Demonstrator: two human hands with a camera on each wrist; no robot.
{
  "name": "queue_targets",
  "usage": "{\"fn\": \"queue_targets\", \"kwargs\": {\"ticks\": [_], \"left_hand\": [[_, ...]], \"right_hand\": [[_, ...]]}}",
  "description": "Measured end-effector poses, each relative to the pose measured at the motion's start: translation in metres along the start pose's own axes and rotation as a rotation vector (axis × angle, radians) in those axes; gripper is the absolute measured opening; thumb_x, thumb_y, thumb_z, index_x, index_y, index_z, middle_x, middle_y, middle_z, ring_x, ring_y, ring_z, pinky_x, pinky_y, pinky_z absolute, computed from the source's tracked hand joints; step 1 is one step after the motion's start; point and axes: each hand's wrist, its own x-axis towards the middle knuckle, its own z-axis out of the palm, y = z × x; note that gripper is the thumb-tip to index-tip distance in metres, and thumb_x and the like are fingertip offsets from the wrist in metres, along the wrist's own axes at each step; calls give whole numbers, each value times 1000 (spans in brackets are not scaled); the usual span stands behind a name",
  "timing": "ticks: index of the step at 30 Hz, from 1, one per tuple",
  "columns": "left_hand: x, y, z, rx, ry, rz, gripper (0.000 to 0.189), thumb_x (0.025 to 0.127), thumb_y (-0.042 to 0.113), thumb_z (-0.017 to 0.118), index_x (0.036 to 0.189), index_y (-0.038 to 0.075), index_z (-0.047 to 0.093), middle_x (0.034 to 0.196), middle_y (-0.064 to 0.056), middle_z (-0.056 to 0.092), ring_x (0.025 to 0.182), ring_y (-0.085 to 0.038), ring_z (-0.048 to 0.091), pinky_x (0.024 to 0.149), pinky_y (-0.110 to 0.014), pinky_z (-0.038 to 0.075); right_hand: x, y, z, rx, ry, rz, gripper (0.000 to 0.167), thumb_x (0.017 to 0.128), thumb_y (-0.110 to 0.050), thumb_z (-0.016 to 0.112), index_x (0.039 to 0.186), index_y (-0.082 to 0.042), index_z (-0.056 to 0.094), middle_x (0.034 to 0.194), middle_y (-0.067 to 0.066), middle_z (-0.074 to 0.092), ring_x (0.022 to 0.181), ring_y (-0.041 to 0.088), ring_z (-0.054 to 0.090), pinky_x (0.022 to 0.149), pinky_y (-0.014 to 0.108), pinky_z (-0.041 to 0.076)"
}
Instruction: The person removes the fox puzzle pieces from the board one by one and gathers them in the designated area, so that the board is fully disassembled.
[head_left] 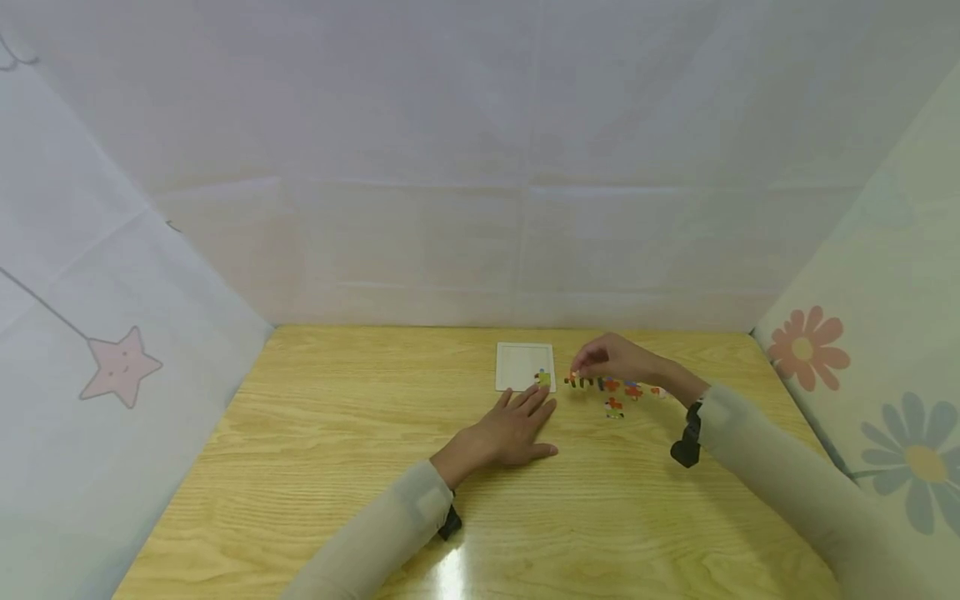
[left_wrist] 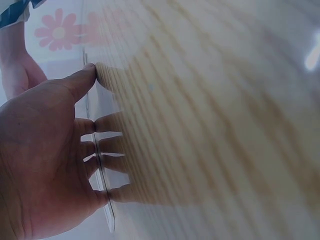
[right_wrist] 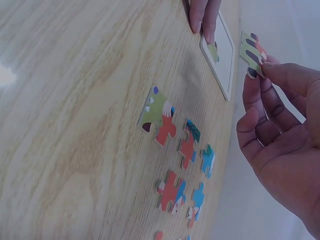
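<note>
My right hand (head_left: 618,358) pinches a jigsaw piece (right_wrist: 251,52) between thumb and fingers, raised above the table. The piece is green with dark and orange parts. My left hand (head_left: 516,429) lies with fingers spread, fingertips at the near edge of a square white puzzle tray (head_left: 517,365). In the tray's near right corner sits a green jigsaw piece (head_left: 543,378), beside the left fingertips. In the left wrist view the left hand (left_wrist: 45,160) has its fingertips down on the surface.
Several loose jigsaw pieces (right_wrist: 171,190) in orange, blue and white lie right of the tray. One green and orange piece (right_wrist: 159,117) lies nearer the front. Patterned cloth walls (head_left: 450,250) stand around the wooden table (head_left: 337,433).
</note>
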Motion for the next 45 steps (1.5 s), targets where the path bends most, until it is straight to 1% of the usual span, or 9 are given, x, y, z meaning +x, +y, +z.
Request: {"fn": "queue_targets", "kwargs": {"ticks": [6,12,15,18,24,30,34,40,45], "left_hand": [[0,0,0,5,-3,-2,85,107,67,42,172,19,18,179,-3,5,165,-22,5,132,-54,14],[0,0,1,10,6,-8,84,107,68,42,172,20,19,179,-3,6,165,-22,6,131,-59,13],[0,0,2,2,7,-10,85,106,68,43,172,20,18,180,-2,6,165,-21,6,129,-64,12],[1,0,3,-5,5,-11,85,106,68,43,172,21,17,180,-1,5,165,-20,5,129,-66,11],[1,0,3,-3,5,-9,85,106,69,42,172,22,16,180,0,3,165,-20,4,129,-65,11],[0,-1,3,-1,6,-3,86,106,70,41,172,22,15,180,-1,3,165,-20,4,129,-65,12],[0,-1,3,0,7,-6,86,106,70,40,172,22,15,180,0,3,165,-19,4,129,-65,12],[-1,-1,2,-1,9,-3,86,106,70,41,172,22,16,180,-1,3,165,-20,4,129,-65,13],[-2,-2,1,5,6,-1,85,106,69,40,172,21,15,180,-2,4,165,-20,5,128,-66,13]], "right_hand": [[-13,0,-2,-38,-2,-7,16,107,-13,66,115,-7,78,105,17,75,87,50,60,78,53,57],[-26,3,-3,7,-9,34,16,107,-16,66,116,-11,78,112,11,76,101,34,70,91,50,60],[-33,6,-4,25,-16,38,16,107,-15,66,117,-9,77,113,13,75,104,33,71,93,51,60],[-40,11,-5,17,-15,11,17,107,-14,66,117,-5,76,114,15,75,103,36,71,90,50,60],[-49,18,-8,0,8,1,17,107,-13,66,116,-6,78,110,17,75,96,40,70,82,38,60],[-58,24,-9,3,3,32,21,107,-14,66,120,-1,76,105,23,73,87,46,63,73,46,58],[-64,27,-11,-2,4,28,20,106,-11,66,119,-1,76,114,17,75,98,38,70,79,44,61],[-74,33,-14,-15,6,-25,16,105,-6,66,116,1,76,109,22,73,91,35,68,76,41,60],[-80,40,-17,-32,9,-15,17,105,-10,67,115,0,76,106,17,75,88,28,69,75,41,60]]}}
